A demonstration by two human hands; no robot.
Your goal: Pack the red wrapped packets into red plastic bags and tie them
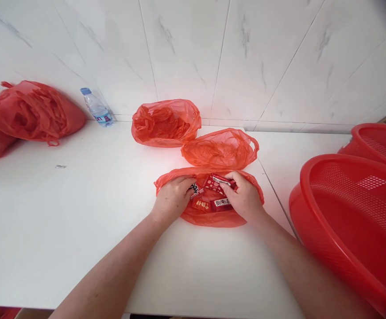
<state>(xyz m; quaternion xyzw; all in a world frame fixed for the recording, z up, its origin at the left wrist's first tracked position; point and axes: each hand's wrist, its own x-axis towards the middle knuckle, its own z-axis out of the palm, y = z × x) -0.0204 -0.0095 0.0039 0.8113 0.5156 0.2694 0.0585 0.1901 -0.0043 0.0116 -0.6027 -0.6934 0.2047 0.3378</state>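
Observation:
Both hands reach into the open mouth of a red plastic bag (pixel 213 219) lying on the white table. Inside it are several small red packets with white lettering, among them an orange-red packet (pixel 201 204) and a red packet with a white label (pixel 221 202) near the front. My right hand (pixel 245 195) pinches a dotted red packet (pixel 215 182) between thumb and fingers. At the bag's left side, my left hand (pixel 175 191) is closed around the edge of a red packet with black lettering (pixel 194 189); its fingertips are partly hidden.
Two more open red bags, a front one (pixel 218 150) and a rear one (pixel 166 124), stand behind. Full red bags (pixel 40 110) and a water bottle (pixel 96 108) are at the back left by the tiled wall. Red plastic baskets (pixel 315 208) occupy the right side.

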